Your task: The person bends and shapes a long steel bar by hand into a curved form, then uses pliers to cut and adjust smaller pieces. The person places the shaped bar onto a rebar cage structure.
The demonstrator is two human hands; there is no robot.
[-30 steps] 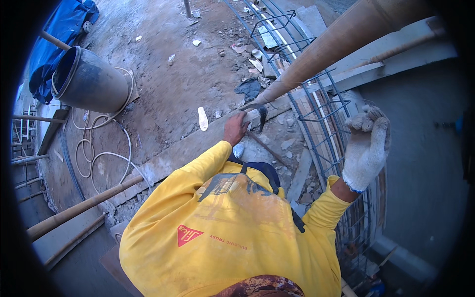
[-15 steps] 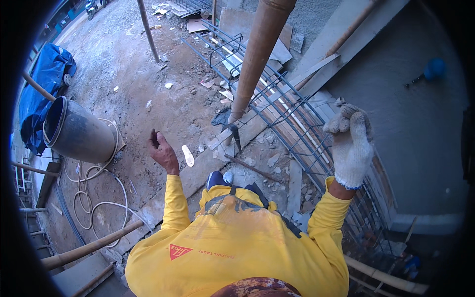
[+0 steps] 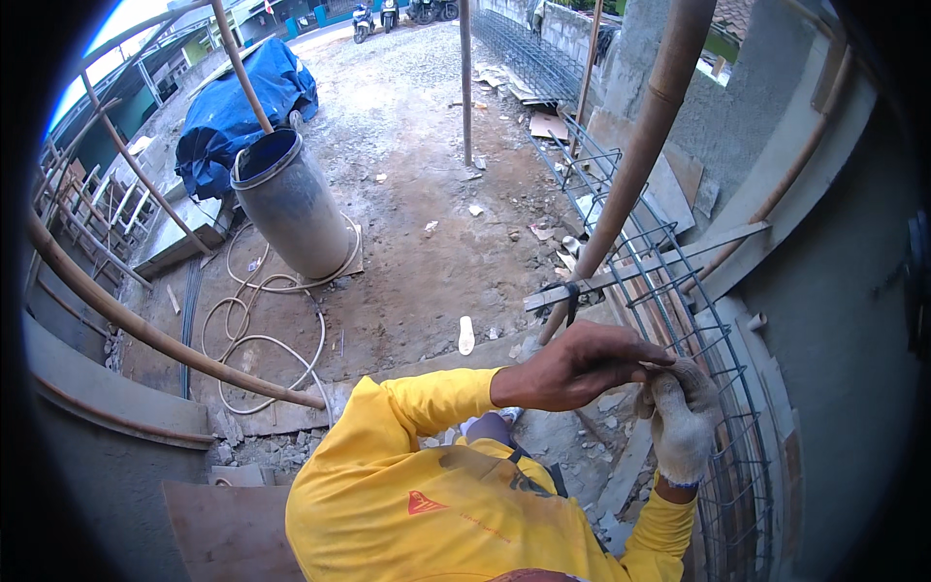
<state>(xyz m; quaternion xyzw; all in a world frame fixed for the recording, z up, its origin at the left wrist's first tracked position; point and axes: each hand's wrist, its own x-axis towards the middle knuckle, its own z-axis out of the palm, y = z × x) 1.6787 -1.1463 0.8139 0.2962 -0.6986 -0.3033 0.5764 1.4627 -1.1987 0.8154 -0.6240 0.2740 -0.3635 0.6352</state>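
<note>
My bare left hand reaches across in front of me, fingers pressed together and pointing right. Its fingertips meet the curled fingers of my right hand, which wears a whitish knitted work glove. Whatever lies between the fingertips, if anything, is hidden or too small to name. Just behind the gloved hand runs a long rebar cage of bluish steel bars. A thick bamboo pole slants up beyond my left hand, with a dark tie around its lower part.
A grey drum stands at the left beside a coiled pale hose. Behind it, a blue tarpaulin covers a heap. A curved bamboo pole crosses the left side. A grey wall rises at right. Rubble and a pale sole-shaped piece lie on the ground.
My left hand has swung right and risen to meet the gloved right hand. The right hand stays closed, a little lower in the picture. My view has tilted up and turned left.
</note>
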